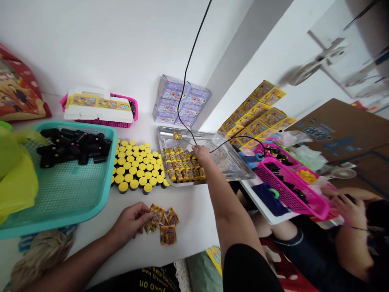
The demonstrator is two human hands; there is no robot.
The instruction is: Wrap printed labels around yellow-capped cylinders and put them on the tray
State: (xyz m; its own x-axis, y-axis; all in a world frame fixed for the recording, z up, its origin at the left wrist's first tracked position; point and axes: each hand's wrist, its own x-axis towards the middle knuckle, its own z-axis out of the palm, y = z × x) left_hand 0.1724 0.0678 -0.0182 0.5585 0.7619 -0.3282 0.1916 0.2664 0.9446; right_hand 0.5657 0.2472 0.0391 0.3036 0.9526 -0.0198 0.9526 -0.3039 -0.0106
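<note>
My left hand rests on the white table, its fingers curled on a small pile of yellow printed packets. My right hand reaches forward into a clear tray, fingers bent down onto the rows of small yellow packets standing in it. Whether that hand grips a packet is hidden by the fingers. A block of black tubes with yellow caps stands upright between the clear tray and a teal basket.
The teal basket holds loose black tubes. At the back stand a pink basket with a white box and a stack of purple cartons. To the right another person's hand works by pink baskets. A black cable hangs down.
</note>
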